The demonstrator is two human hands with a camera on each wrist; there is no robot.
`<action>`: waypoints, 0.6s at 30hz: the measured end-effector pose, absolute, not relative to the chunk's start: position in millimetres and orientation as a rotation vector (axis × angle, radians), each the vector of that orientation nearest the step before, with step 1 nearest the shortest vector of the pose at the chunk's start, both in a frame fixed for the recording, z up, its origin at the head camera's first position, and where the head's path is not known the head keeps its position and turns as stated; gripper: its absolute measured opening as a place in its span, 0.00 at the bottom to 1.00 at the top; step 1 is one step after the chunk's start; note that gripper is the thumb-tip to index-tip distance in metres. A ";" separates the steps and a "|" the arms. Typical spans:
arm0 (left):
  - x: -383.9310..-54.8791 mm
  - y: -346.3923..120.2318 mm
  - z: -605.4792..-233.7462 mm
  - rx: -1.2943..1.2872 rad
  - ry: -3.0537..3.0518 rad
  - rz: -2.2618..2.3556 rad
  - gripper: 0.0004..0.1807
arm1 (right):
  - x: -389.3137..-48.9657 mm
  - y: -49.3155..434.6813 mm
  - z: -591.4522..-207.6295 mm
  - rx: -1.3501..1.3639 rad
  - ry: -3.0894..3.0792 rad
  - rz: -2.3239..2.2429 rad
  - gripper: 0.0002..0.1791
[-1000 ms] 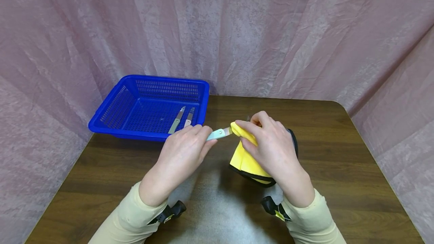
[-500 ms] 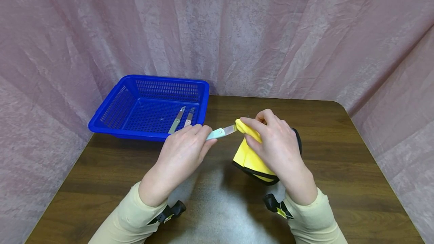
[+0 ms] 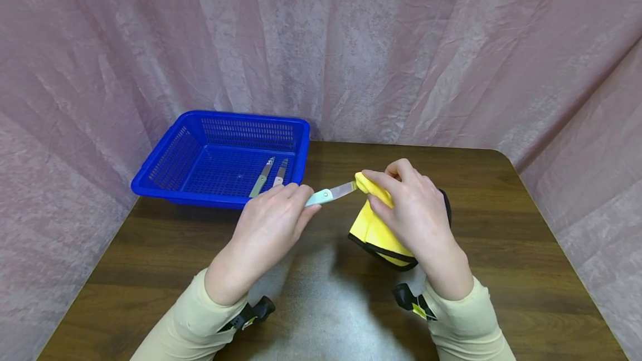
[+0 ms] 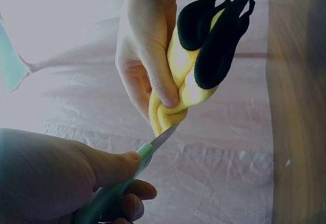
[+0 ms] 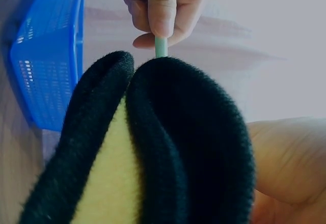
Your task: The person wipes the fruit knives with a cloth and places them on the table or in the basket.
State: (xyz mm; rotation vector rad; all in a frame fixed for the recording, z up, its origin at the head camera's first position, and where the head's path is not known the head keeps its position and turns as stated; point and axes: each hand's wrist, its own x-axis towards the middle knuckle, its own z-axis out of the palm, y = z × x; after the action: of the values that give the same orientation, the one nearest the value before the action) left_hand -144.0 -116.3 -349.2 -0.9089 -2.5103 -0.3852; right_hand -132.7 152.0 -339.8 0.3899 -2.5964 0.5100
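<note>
My left hand (image 3: 276,216) grips the mint-green handle of a small knife (image 3: 319,198), its blade pointing right. My right hand (image 3: 413,208) pinches a folded yellow cloth (image 3: 377,230) with black edging around the blade's outer end, so the tip is hidden. In the left wrist view the right thumb presses the cloth (image 4: 186,76) over the blade, while the left thumb lies along the knife handle (image 4: 114,193). The cloth's dark edges (image 5: 193,132) fill much of the right wrist view. Both hands are above the table.
A blue plastic basket (image 3: 220,203) stands at the back left of the wooden table (image 3: 501,249). Inside it lie two knives, one with a green handle (image 3: 258,185) and one with a pale pink handle (image 3: 278,180). A pink curtain (image 3: 351,54) hangs behind.
My right hand and the cloth have slid to the right along the blade, toward its tip, baring more metal. The left hand and knife have stayed in place.
</note>
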 end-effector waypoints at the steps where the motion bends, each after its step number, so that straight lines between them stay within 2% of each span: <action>1: -144.0 -116.4 -349.2 -0.908 -2.510 -0.386 0.12 | -132.8 152.2 -339.7 0.387 -2.598 0.513 0.25; 18: -145.2 -117.8 -349.4 -0.912 -2.468 -0.402 0.11 | -135.2 160.1 -340.0 0.312 -2.624 0.528 0.25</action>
State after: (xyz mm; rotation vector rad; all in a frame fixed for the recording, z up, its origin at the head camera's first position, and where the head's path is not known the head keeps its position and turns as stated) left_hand -145.2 -117.8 -349.4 -0.9125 -2.4676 -0.4021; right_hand -135.2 160.1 -340.0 0.3116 -2.6242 0.5279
